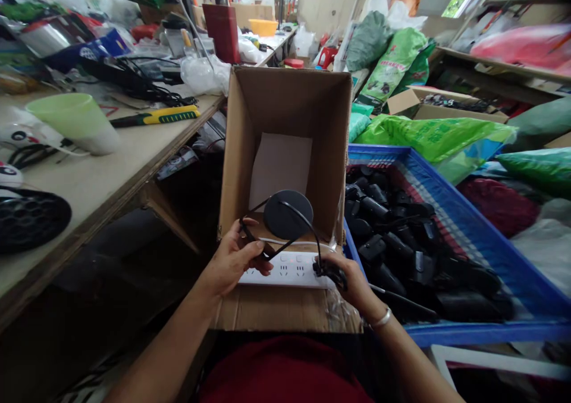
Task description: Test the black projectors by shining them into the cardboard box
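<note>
My left hand (232, 260) is closed on a black cable (285, 249) and a small dark piece at its end, above the left part of a white power strip (289, 277). At the right end of that strip, my right hand (350, 278) grips a black plug (331, 271) against the sockets; whether it is fully in cannot be made out. The cable loops up between both hands, past a round dark grey disc (288, 214). The strip lies on the front flap of an open cardboard box (285, 93), whose inside holds a pale sheet (282, 165).
On the right stands a blue plastic crate (526, 272) full of black devices (401, 242). The workbench (147, 147) on the left bears a yellow-black cutter (172, 115), a green cup (78, 120) and tangled cables. Green bags (437, 135) are piled behind the crate.
</note>
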### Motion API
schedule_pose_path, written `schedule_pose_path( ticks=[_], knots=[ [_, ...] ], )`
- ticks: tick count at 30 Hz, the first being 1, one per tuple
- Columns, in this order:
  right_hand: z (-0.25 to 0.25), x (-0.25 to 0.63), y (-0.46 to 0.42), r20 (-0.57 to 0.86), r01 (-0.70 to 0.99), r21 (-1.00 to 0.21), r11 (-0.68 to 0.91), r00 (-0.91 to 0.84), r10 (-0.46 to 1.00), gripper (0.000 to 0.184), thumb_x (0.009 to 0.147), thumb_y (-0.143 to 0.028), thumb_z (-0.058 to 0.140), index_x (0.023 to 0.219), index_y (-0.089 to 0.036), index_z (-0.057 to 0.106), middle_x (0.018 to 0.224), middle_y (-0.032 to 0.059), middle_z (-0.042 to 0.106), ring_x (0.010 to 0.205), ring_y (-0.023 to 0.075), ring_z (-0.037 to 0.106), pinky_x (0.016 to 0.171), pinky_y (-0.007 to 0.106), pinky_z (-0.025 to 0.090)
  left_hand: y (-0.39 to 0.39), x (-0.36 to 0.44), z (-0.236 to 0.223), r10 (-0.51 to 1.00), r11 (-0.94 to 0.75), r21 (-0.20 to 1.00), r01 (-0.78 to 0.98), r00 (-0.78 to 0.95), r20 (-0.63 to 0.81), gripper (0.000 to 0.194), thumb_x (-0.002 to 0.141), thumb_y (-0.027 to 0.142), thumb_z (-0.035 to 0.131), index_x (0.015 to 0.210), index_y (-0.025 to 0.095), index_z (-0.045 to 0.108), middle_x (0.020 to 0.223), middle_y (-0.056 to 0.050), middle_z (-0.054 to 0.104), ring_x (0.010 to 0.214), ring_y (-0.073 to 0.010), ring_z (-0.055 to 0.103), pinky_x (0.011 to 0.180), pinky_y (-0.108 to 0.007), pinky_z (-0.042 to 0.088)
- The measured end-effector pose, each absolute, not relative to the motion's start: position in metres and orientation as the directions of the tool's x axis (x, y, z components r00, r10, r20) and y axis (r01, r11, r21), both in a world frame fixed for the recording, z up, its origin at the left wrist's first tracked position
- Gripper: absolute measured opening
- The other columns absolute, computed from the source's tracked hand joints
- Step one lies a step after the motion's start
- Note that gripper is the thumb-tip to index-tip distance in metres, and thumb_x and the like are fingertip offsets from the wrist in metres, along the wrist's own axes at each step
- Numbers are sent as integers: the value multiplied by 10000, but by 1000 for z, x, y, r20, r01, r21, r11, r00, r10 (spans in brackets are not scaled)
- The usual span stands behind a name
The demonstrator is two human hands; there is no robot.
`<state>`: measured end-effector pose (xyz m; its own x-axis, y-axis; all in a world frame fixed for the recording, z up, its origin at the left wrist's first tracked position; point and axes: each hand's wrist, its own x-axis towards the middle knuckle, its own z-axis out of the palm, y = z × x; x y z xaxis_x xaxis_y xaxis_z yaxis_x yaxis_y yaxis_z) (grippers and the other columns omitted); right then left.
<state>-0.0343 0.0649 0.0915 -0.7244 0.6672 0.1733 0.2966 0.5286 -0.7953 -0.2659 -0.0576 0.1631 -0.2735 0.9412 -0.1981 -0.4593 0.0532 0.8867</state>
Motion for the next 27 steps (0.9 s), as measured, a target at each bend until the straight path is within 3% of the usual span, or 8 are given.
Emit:
schedule_pose_path(
  ticks=[11,14,18,22,27],
  knots=[
    [72,-31,58,287,254,-743,619,-715,637,186,833,-176,528,945,-212,673,903,76,729,844,229,690,742,354,567,-40,-274,127,961,-94,863,-496,-271,-51,452,737,246,739,1061,223,426,781,39,623,597,-160,671,567,-346,577],
    [66,-32,58,276,259,-778,572,-677,682,168,831,-189,543,934,-208,674,896,82,733,835,234,696,734,348,573,-39,-277,122,965,-148,873,-464,-260,25,423,760,284,724,1062,227,434,794,28,631,628,-169,674,584,-345,569],
    [53,-34,57,242,246,-846,473,-613,752,144,775,-204,603,893,-223,684,872,71,732,810,245,696,710,342,574,-40,-278,121,971,-128,886,-445,-237,22,452,772,302,713,1103,246,411,805,26,638,618,-182,687,608,-359,569],
    [42,-35,55,247,282,-847,451,-543,803,143,757,-202,592,856,-239,689,832,58,730,777,249,694,685,336,569,-40,-273,121,972,-147,877,-458,-232,42,451,763,332,719,1083,243,413,775,21,651,586,-167,681,553,-299,555],
    [38,-36,52,278,298,-826,478,-523,806,169,765,-192,555,854,-253,684,824,41,726,778,239,690,654,306,560,-39,-268,120,981,-135,857,-497,-190,44,470,749,323,733,1077,246,405,747,23,648,586,-165,674,563,-330,578]
  ],
)
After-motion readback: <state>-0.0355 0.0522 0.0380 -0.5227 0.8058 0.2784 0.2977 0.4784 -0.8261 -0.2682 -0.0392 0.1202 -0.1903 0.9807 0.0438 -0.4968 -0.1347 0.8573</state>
